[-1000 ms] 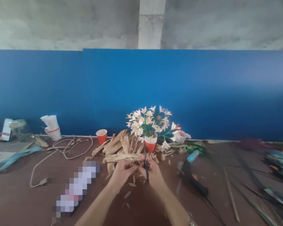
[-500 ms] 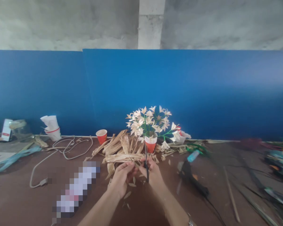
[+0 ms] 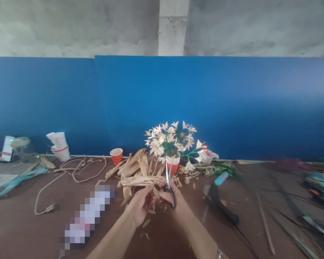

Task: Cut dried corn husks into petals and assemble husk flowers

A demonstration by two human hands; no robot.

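Over the brown tabletop surface (image 3: 151,248), at the frame's lower centre, the left hand (image 3: 140,204) has its grip pinching a small, pale, leaf-like dry piece (image 3: 156,192); the right hand's (image 3: 177,198) grip holds black-handled metal scissors (image 3: 167,177), blades up-frame, probably freeing fingertips to steady the piece.

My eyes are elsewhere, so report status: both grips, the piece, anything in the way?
Right grip on scissors, left grip close by. Small pale piece between them. Dry husks just beyond, possibly crowding.

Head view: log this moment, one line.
right hand: holding black-handled silver metal scissors | left hand: at beige leaf-shaped piece, grip unclear
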